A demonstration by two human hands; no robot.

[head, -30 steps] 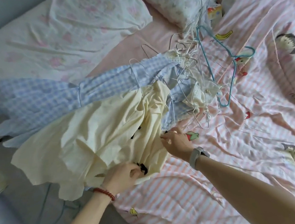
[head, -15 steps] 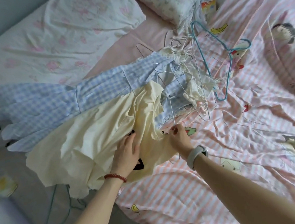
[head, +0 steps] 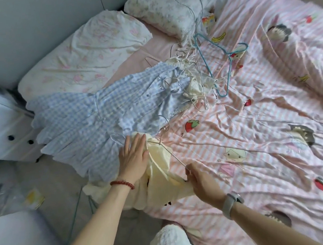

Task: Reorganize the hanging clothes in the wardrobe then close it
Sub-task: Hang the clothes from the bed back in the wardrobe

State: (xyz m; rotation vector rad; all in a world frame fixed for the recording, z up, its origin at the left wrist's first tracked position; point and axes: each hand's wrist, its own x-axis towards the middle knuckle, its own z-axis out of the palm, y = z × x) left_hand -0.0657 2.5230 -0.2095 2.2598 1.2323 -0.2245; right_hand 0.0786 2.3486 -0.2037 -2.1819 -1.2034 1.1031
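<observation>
Nearest the camera, a cream garment (head: 161, 182) was draped over the bed's near edge. It was pressed flat by the left hand (head: 134, 157), whose fingers were held straight and close together on the cloth. One end of a thin wire hanger (head: 168, 150) was pinched by the right hand (head: 202, 181), its fingers curled round the wire; the hanger's hook lay at the garment's top. Just beyond, a blue checked dress (head: 91, 120) was spread across the striped pink sheet (head: 253, 126), its hem hanging over the bed's side. Farther off, a tangle of white hangers (head: 192, 81) was heaped beside a teal hanger (head: 227, 59). At the head of the bed, two floral pillows (head: 86, 56) were laid.
</observation>
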